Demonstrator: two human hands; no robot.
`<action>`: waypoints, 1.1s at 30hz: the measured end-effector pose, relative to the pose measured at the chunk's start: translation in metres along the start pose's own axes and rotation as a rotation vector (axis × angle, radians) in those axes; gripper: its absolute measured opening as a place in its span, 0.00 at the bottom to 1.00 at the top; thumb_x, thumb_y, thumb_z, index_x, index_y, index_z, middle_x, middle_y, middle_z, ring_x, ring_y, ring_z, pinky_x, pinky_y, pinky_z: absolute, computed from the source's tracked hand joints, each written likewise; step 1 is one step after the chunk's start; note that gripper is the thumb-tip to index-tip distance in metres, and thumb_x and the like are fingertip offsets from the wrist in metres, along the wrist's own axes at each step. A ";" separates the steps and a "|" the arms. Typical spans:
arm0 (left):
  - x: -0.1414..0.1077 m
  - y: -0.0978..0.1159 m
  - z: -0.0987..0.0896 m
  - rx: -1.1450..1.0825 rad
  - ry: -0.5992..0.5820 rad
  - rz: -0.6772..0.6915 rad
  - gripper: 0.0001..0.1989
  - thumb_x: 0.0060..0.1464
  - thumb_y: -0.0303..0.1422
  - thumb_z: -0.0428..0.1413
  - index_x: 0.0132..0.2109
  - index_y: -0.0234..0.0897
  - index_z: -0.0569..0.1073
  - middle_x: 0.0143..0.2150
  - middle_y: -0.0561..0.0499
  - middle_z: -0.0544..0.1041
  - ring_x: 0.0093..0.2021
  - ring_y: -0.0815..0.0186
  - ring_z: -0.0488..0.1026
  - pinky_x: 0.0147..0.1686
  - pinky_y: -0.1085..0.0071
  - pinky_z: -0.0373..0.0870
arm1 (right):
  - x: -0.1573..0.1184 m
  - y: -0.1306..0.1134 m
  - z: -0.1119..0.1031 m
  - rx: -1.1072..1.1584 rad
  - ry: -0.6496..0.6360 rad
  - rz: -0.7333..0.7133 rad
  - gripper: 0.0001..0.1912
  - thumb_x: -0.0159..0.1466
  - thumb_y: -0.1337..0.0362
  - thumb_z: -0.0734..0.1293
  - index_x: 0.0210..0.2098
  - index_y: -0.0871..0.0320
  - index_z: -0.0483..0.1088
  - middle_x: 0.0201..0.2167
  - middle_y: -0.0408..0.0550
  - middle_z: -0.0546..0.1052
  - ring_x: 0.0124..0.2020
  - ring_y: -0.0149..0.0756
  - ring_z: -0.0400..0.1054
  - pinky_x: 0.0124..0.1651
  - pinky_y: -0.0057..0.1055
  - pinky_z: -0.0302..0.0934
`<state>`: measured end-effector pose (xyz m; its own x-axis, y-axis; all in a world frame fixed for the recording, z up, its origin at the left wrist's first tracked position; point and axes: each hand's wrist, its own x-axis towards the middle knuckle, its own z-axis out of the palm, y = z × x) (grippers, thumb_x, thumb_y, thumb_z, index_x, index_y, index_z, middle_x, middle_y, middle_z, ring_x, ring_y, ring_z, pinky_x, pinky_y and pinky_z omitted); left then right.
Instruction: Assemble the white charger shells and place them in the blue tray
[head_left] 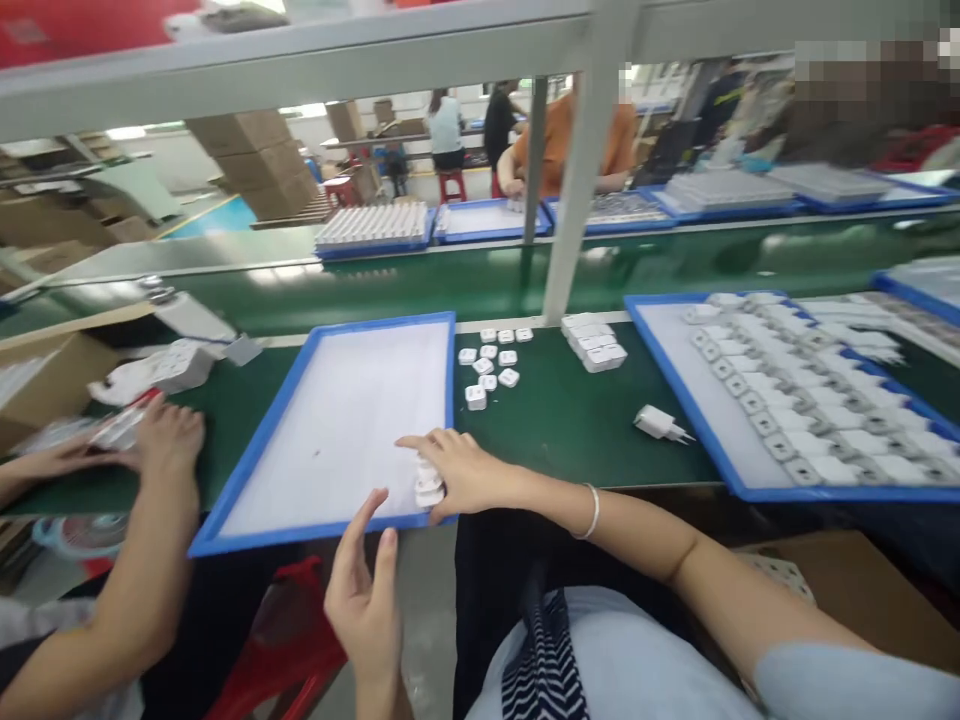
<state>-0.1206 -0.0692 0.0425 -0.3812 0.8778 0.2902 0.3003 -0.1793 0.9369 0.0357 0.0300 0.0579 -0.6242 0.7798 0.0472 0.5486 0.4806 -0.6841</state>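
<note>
- your right hand [461, 470] lies palm-down at the near right corner of the blue-rimmed white flat tray [337, 425], fingers curled loosely over a short stack of small white plastic charger plugs [429, 486]; the forefinger stretches out across the tray surface.
- your left hand [367, 600] hovers below the tray's near edge, fingers spread and thumb up, holding nothing and touching nothing.
- a co-worker's hands [161, 440] press on a clear packet at the far left, well apart from yours.
- the stack sits right at the tray's rim, so it looks easy to topple: a sideways nudge from your curled fingers could spill plugs off the edge toward your lap.
- the tray overhangs the green table [555, 420] slightly; weight on that corner could tip it.
- more loose white plugs [491, 365] and a small white block of them [596, 342] lie just beyond the tray, with a single pronged white charger [660, 424] nearer the full blue tray of plugs [795, 400] on your right; a wide sweep of the arm might scatter these.
</note>
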 end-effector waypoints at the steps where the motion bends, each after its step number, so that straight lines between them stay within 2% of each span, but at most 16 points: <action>1: 0.001 0.001 0.002 0.014 0.002 0.024 0.19 0.57 0.36 0.60 0.55 0.40 0.75 0.57 0.47 0.77 0.62 0.53 0.70 0.65 0.55 0.63 | 0.000 0.002 -0.002 0.022 -0.006 -0.027 0.58 0.49 0.53 0.78 0.70 0.53 0.46 0.57 0.59 0.63 0.59 0.57 0.57 0.59 0.54 0.55; 5: -0.001 0.008 0.012 0.029 0.009 0.224 0.18 0.56 0.34 0.60 0.54 0.42 0.76 0.53 0.48 0.79 0.59 0.50 0.72 0.64 0.50 0.63 | -0.023 0.011 -0.018 0.227 0.009 -0.100 0.60 0.53 0.49 0.75 0.72 0.49 0.35 0.65 0.60 0.54 0.67 0.55 0.48 0.65 0.51 0.50; 7: -0.006 0.012 0.017 0.045 0.013 0.349 0.17 0.56 0.32 0.59 0.53 0.42 0.77 0.51 0.48 0.79 0.58 0.49 0.72 0.64 0.47 0.63 | -0.047 0.017 -0.032 0.324 0.040 -0.087 0.56 0.57 0.49 0.73 0.72 0.49 0.36 0.67 0.59 0.52 0.69 0.51 0.45 0.67 0.48 0.49; 8: -0.009 0.014 0.021 0.057 -0.004 0.397 0.17 0.56 0.31 0.59 0.53 0.43 0.77 0.50 0.48 0.80 0.58 0.49 0.73 0.64 0.46 0.63 | -0.061 0.021 -0.040 0.363 0.061 -0.055 0.54 0.58 0.50 0.73 0.72 0.48 0.37 0.67 0.58 0.52 0.69 0.49 0.47 0.66 0.46 0.51; 11: -0.018 0.012 0.034 0.099 -0.140 0.477 0.19 0.56 0.28 0.57 0.55 0.45 0.76 0.50 0.48 0.79 0.57 0.50 0.73 0.63 0.45 0.64 | -0.105 0.037 -0.067 0.430 0.154 0.106 0.49 0.59 0.51 0.73 0.71 0.46 0.44 0.66 0.55 0.56 0.63 0.45 0.58 0.63 0.44 0.57; 15: -0.020 -0.003 0.066 0.125 -0.391 0.563 0.23 0.55 0.24 0.57 0.57 0.46 0.73 0.51 0.49 0.79 0.58 0.52 0.73 0.62 0.48 0.68 | -0.162 0.058 -0.091 0.410 0.416 0.318 0.36 0.62 0.53 0.70 0.66 0.45 0.55 0.64 0.50 0.61 0.59 0.42 0.62 0.60 0.44 0.60; 18: -0.014 -0.013 0.097 0.136 -0.480 0.643 0.25 0.54 0.23 0.58 0.58 0.45 0.71 0.51 0.48 0.79 0.58 0.51 0.73 0.62 0.45 0.66 | -0.194 0.073 -0.087 0.412 0.648 0.444 0.26 0.64 0.54 0.69 0.60 0.47 0.64 0.58 0.49 0.67 0.56 0.42 0.64 0.58 0.44 0.61; 21: -0.005 -0.015 0.127 0.163 -0.531 0.721 0.27 0.53 0.23 0.58 0.59 0.44 0.70 0.52 0.46 0.78 0.59 0.50 0.72 0.63 0.42 0.63 | -0.209 0.092 -0.063 0.419 0.880 0.458 0.20 0.63 0.56 0.69 0.54 0.50 0.68 0.50 0.50 0.72 0.50 0.42 0.68 0.53 0.43 0.63; 23: 0.000 -0.014 0.146 0.173 -0.564 0.754 0.27 0.53 0.23 0.58 0.60 0.43 0.70 0.53 0.45 0.78 0.60 0.50 0.71 0.64 0.42 0.62 | -0.210 0.105 -0.041 0.427 0.981 0.427 0.16 0.65 0.57 0.67 0.51 0.52 0.70 0.44 0.50 0.74 0.43 0.42 0.69 0.47 0.42 0.66; 25: 0.004 -0.012 0.164 0.151 -0.593 0.747 0.25 0.54 0.24 0.58 0.59 0.43 0.70 0.54 0.46 0.78 0.61 0.51 0.71 0.65 0.42 0.60 | -0.205 0.115 -0.023 0.421 1.024 0.412 0.11 0.65 0.57 0.65 0.46 0.52 0.72 0.38 0.50 0.74 0.37 0.41 0.69 0.42 0.42 0.66; 28: 0.006 -0.011 0.185 0.099 -0.629 0.609 0.21 0.56 0.28 0.58 0.57 0.43 0.72 0.55 0.46 0.77 0.60 0.52 0.72 0.65 0.44 0.61 | -0.199 0.120 -0.012 0.422 1.011 0.370 0.08 0.63 0.58 0.66 0.38 0.52 0.75 0.31 0.48 0.74 0.32 0.40 0.68 0.39 0.42 0.66; 30: 0.007 -0.014 0.193 0.098 -0.644 0.476 0.19 0.57 0.32 0.58 0.56 0.43 0.73 0.57 0.45 0.76 0.60 0.52 0.72 0.63 0.46 0.64 | -0.203 0.115 -0.019 0.458 0.978 0.335 0.08 0.63 0.58 0.67 0.39 0.53 0.75 0.30 0.47 0.75 0.32 0.39 0.69 0.39 0.40 0.67; 33: 0.010 -0.018 0.194 0.103 -0.641 0.346 0.19 0.57 0.36 0.58 0.56 0.44 0.74 0.57 0.45 0.76 0.60 0.52 0.72 0.62 0.49 0.67 | -0.226 0.102 -0.050 0.532 0.929 0.306 0.11 0.63 0.58 0.68 0.45 0.54 0.74 0.33 0.47 0.77 0.34 0.37 0.72 0.41 0.36 0.68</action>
<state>0.0393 0.0292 -0.0097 0.3266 0.8717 0.3653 0.4039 -0.4782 0.7799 0.2605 -0.0772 0.0135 0.2780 0.9401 0.1974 0.1608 0.1571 -0.9744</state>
